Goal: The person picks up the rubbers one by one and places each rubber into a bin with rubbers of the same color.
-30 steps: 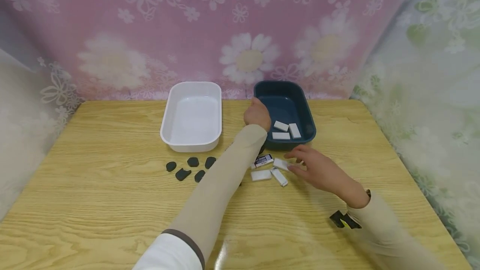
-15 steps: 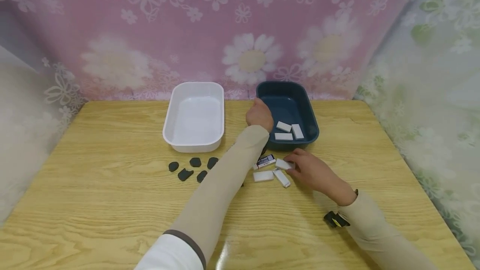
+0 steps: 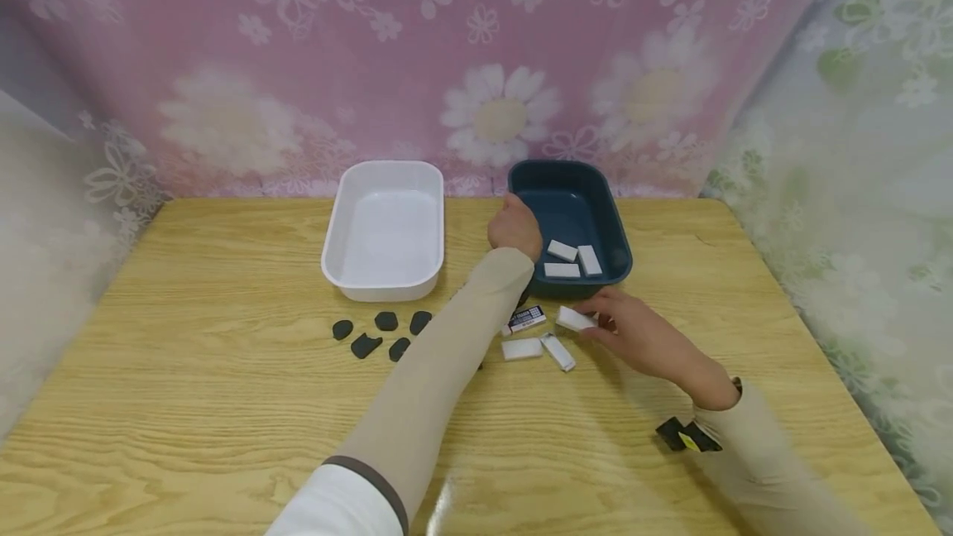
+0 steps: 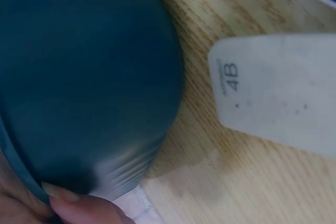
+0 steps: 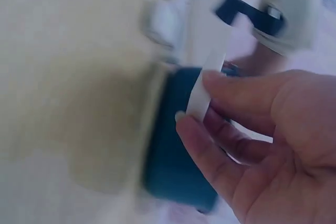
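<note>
In the head view, my left hand (image 3: 515, 230) grips the left rim of a dark blue basin (image 3: 554, 205); the left wrist view shows the thumb pressed on that rim. Three white erasers (image 3: 562, 270) lie inside the basin. My right hand (image 3: 644, 337) pinches another white eraser (image 3: 573, 319) between thumb and fingers, just in front of the basin. The right wrist view shows this eraser (image 5: 200, 98) edge-on and tilted. Three more lie on the table nearby: a plain white eraser (image 3: 523, 349), a slanted one (image 3: 557, 352) and one in a printed sleeve (image 3: 525, 320).
A white basin (image 3: 383, 292) stands at the back left of the wooden table (image 3: 223, 387). Several flat black pieces (image 3: 365, 345) lie in front of it, some perhaps hidden under the left sleeve (image 3: 439, 362). A pink floral curtain (image 3: 298, 64) hangs behind.
My right hand reached the eraser, took hold of it, and has lifted it slightly, up and to the right. My left hand keeps its grip on the basin's rim.
</note>
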Demonstrator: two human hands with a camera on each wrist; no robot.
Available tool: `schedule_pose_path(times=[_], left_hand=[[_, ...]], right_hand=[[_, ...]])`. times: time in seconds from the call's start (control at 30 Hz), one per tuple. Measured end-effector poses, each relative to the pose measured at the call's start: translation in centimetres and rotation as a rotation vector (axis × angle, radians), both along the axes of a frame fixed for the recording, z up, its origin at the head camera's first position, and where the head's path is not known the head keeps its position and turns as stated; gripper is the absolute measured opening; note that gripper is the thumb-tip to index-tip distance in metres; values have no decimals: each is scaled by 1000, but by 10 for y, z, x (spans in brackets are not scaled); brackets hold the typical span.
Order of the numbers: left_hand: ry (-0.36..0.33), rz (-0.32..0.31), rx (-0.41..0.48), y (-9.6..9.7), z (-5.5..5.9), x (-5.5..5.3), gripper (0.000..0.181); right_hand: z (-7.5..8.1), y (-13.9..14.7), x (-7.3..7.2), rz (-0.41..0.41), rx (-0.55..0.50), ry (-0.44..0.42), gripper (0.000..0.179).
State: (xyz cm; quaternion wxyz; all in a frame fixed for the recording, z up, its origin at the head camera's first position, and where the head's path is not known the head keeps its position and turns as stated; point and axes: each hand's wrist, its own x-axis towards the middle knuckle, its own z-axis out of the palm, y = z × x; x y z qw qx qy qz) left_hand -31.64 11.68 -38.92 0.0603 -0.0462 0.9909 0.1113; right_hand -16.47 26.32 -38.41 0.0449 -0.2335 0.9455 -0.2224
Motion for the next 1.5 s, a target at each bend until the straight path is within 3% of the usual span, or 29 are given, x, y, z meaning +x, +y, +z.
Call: schedule_pose_path(times=[0.17, 0.33, 0.6, 0.93, 1.07, 1.5], left_hand=[[10, -2, -9, -3, 1, 0, 62], [3, 1, -2, -4, 1, 0, 61], [-15, 5, -6, -1, 5, 4, 63], [-10, 36, 0, 0, 3, 1, 57], [-1, 39, -10, 1, 2, 2, 56], [0, 45, 6, 1, 1, -1, 42]], right_hand=[[30, 14, -10, -36, -67, 47, 27], [44, 20, -34, -57, -115, 83, 27], [41, 19, -82, -90, -12, 93, 31], [22, 14, -135, -13, 183, 57, 28], [17, 7, -144, 0, 255, 34, 22], [11, -7, -153, -98, 451, -94, 24]])
